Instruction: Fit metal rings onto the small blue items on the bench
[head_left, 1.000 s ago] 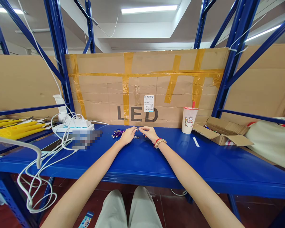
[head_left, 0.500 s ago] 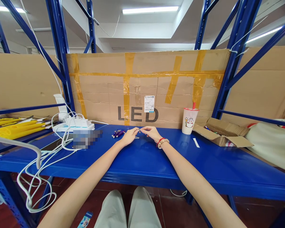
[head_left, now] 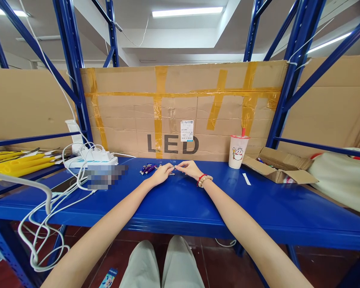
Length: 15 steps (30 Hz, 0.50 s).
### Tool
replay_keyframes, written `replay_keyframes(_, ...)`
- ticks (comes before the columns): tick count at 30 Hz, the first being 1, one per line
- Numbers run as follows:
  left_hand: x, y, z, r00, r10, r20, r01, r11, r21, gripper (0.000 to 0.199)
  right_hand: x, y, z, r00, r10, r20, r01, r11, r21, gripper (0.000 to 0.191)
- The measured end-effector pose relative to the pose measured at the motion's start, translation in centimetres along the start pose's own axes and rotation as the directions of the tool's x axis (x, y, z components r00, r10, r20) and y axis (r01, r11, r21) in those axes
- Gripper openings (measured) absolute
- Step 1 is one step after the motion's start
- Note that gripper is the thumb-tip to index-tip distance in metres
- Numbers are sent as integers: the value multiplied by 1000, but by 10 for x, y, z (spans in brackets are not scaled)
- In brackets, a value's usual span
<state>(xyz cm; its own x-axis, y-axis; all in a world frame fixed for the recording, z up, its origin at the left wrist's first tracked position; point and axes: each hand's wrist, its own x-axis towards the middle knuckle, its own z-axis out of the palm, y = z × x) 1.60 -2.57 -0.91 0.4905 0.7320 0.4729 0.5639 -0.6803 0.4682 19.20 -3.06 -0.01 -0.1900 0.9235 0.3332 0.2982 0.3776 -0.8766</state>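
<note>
Above the blue table my left hand (head_left: 162,175) and my right hand (head_left: 192,170) meet fingertip to fingertip, both closed in a pinch. Between them shows a small shiny metal piece (head_left: 174,167), too tiny to name its kind. Just left of my left hand lies a cluster of small purple items with shiny metal parts (head_left: 148,169). Another small metal piece (head_left: 172,174) lies under the fingertips, partly hidden. Beads and a red band circle my right wrist.
A paper cup (head_left: 237,152) with a red straw stands right, beside an open cardboard box (head_left: 279,170) and a white paper strip (head_left: 246,179). At left are a power strip (head_left: 103,159), tangled white cables (head_left: 49,212) and yellow-handled tools (head_left: 27,165). A cardboard sheet (head_left: 126,116) closes the back.
Both hands stay pinched together at the same spot, with small finger movements around the metal piece. The whole view has shifted slightly.
</note>
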Motion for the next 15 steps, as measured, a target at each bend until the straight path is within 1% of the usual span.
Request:
replay_keyframes(6,-1,2,-1,1000,14,-6,-15,1000,-11,22,0,1,1,995,84,45,-86,996,34,42)
replay_keyframes(10,-2,0,-1,1000,24,-9,-24,1000,-4,19,1,2,1,985,157,68,-160,986,38,37)
replay_keyframes(15,-2,-1,-2,999,42,-12,-42,999,-9,19,0,0,1,978,193,73,-196,980,37,33)
